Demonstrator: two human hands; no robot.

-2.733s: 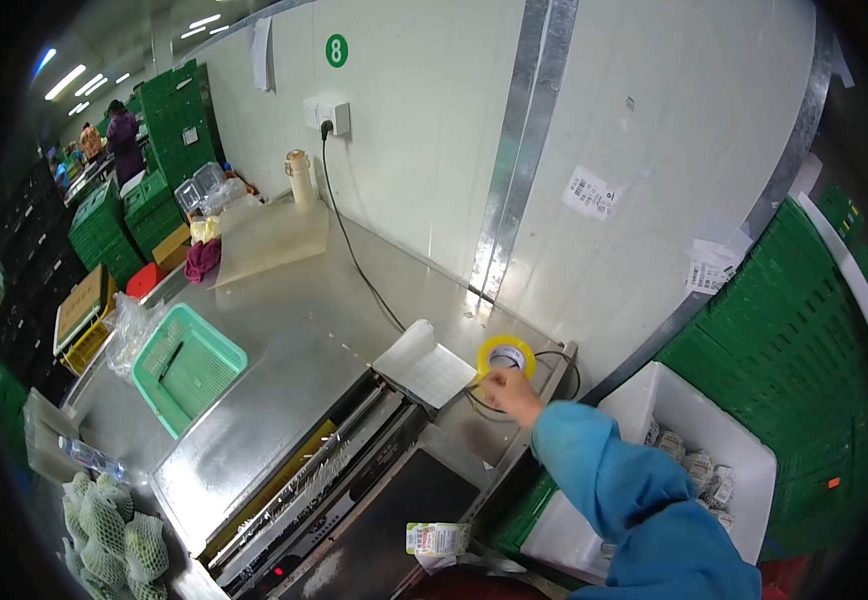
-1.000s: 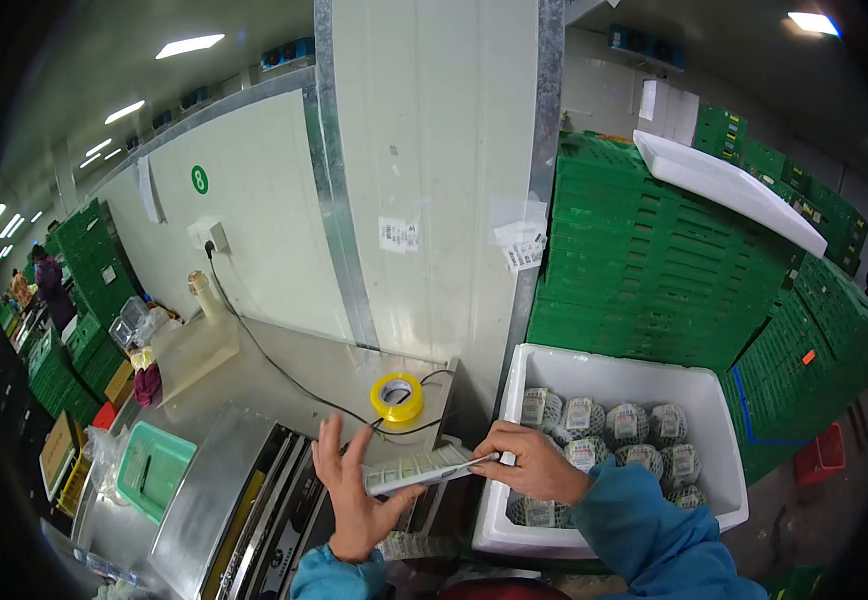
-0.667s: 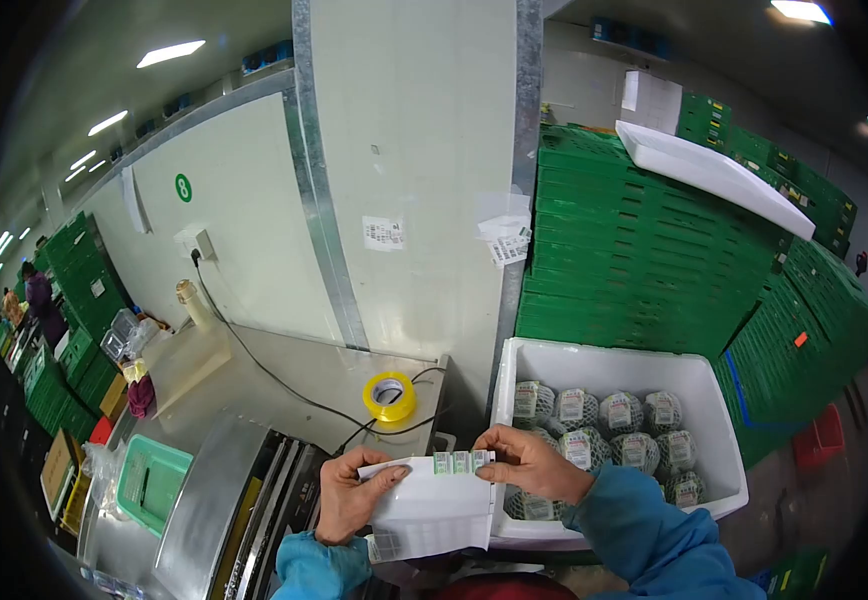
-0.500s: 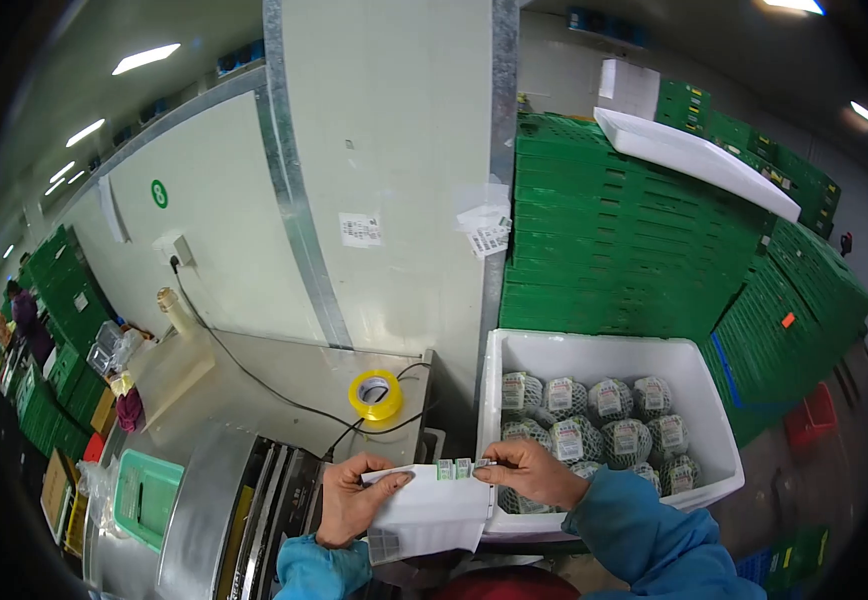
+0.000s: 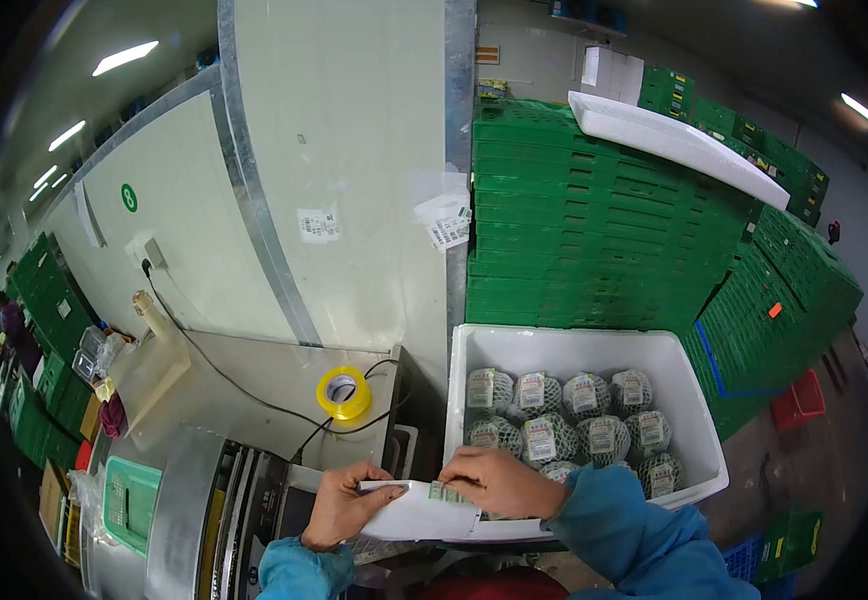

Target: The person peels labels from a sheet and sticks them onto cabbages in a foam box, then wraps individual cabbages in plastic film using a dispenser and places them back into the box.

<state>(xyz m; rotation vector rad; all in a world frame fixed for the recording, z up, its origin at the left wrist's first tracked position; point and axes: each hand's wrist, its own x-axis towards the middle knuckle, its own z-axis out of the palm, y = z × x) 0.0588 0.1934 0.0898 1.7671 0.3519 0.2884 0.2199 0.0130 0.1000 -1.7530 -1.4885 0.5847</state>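
A pale wall (image 5: 354,120) stands at 12 o'clock, with the metal surface (image 5: 294,370) below it towards 8 o'clock. On it lie a cable (image 5: 254,401) and a tape roll (image 5: 330,407), well clear of the hands. A tray (image 5: 114,510) sits farther out at 8 o'clock, beside the curved metal top of a machine (image 5: 179,510).

At 7 o'clock the left hand (image 5: 346,507) pinches the left end of a white sheet (image 5: 409,518) between thumb and fingers. At 5 o'clock the right hand (image 5: 504,482) has a narrow grip on the sheet's upper edge, by the small green labels (image 5: 436,492). Its fingers have just moved left over the row, so less of it shows; I cannot tell whether a label is pinched between them.

The foam box (image 5: 704,455) is at 4 o'clock, its near edge just behind the right hand, with netted rounds (image 5: 603,436) inside. Green crates (image 5: 594,235) rise behind it at 2 o'clock, a foam lid (image 5: 679,145) on top.
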